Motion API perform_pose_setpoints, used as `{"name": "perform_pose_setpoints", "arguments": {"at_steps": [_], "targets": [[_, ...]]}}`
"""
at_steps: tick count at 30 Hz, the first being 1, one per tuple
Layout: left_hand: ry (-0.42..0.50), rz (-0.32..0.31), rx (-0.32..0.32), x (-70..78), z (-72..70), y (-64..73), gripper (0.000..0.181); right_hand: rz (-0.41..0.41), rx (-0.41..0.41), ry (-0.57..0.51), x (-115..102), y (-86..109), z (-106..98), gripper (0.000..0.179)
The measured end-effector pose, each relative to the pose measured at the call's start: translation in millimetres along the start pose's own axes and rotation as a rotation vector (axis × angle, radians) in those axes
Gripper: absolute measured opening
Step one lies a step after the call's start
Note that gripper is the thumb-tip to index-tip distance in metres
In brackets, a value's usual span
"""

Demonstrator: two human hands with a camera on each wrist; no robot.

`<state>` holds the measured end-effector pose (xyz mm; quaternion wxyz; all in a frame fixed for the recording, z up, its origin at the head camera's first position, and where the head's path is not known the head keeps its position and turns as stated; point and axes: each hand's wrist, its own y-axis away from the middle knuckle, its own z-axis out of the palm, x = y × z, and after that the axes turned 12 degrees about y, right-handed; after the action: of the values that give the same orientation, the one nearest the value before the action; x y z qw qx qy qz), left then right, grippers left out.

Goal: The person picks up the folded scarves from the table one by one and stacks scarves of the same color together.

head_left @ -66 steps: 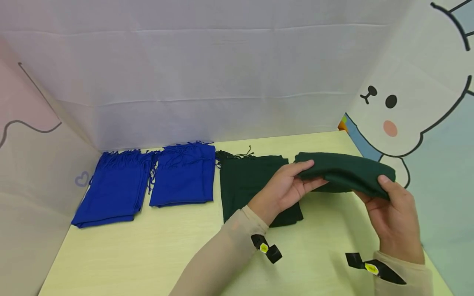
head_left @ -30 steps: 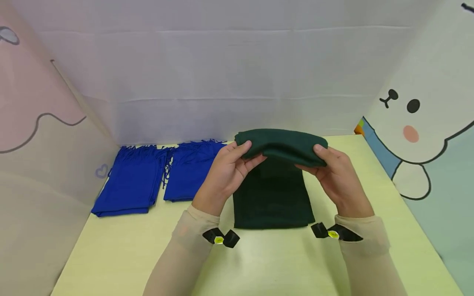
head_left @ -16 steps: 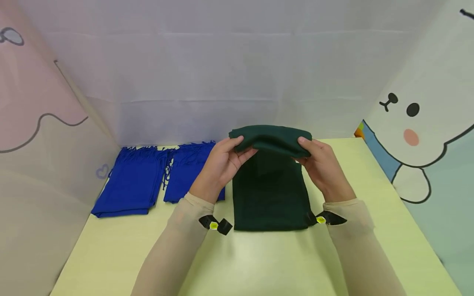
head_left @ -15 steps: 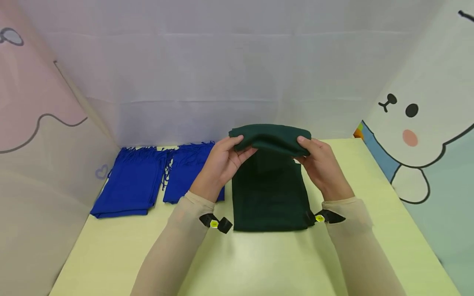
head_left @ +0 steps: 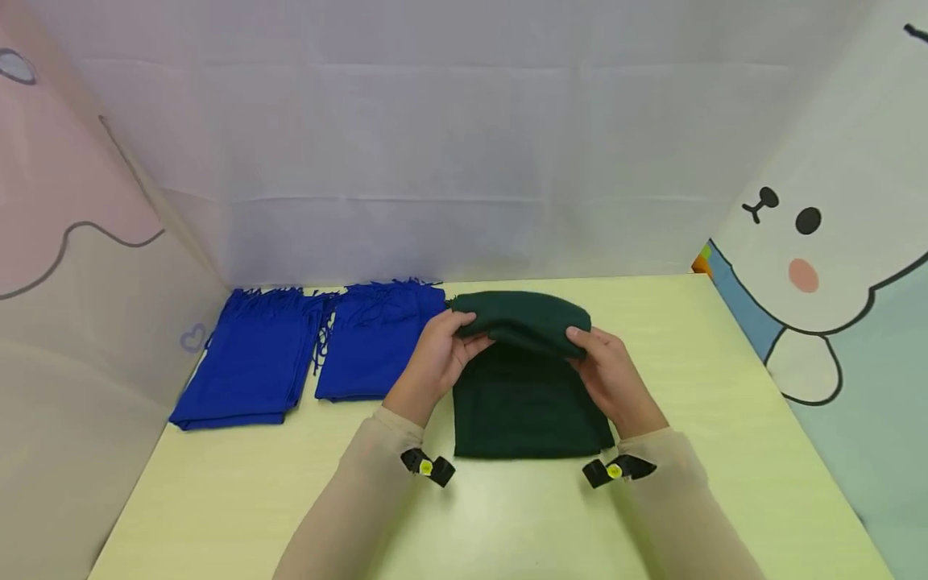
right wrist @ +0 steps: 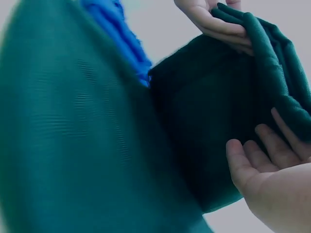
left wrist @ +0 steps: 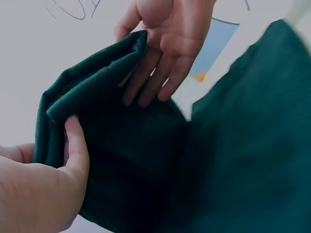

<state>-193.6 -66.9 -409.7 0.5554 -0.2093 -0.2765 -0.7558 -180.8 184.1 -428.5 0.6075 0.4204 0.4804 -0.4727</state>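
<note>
My left hand (head_left: 441, 354) grips the left end of a folded dark green scarf (head_left: 518, 314), thumb on top and fingers beneath. At its right end, my right hand (head_left: 609, 374) pinches it the same way. The held scarf's far part arches up while its underside hangs in shadow. Directly below it, a second green scarf (head_left: 532, 419) lies folded on the table, its far part hidden by the held one. In the left wrist view, the stacked layers of the held scarf (left wrist: 92, 80) show between thumb and fingers. The right wrist view shows its rolled fold (right wrist: 272, 63) too.
Two folded blue fringed scarves lie to the left: one far left (head_left: 239, 362), one nearer (head_left: 370, 346) beside my left hand. The pale yellow table (head_left: 507, 524) meets a white cloth backdrop (head_left: 435, 161) behind. A printed cloth wall (head_left: 863, 322) borders the right edge.
Both hands have carried the green scarf left, from beside the lying green scarf to over it. Since half a second ago, they have lowered it toward the lying one.
</note>
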Motion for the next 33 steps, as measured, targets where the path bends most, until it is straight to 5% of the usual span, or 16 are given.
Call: {"name": "perform_pose_setpoints", "arguments": {"at_steps": [9,17,22,33], "targets": [[0.017,-0.078,0.019,-37.7,-20.0,42.0,0.038,0.132,0.040,0.041,20,42.7,-5,0.021],[0.040,-0.124,0.081,-60.1,-34.2,61.2,0.039,0.202,0.035,0.076,31,65.4,-3,0.046],[0.019,-0.147,0.080,-66.9,-41.3,69.6,0.044,0.236,0.031,0.100,37,74.2,-3,0.048],[-0.036,-0.155,0.047,-73.1,-47.8,84.5,0.048,0.307,0.068,0.336,38,86.5,-1,0.045]]}}
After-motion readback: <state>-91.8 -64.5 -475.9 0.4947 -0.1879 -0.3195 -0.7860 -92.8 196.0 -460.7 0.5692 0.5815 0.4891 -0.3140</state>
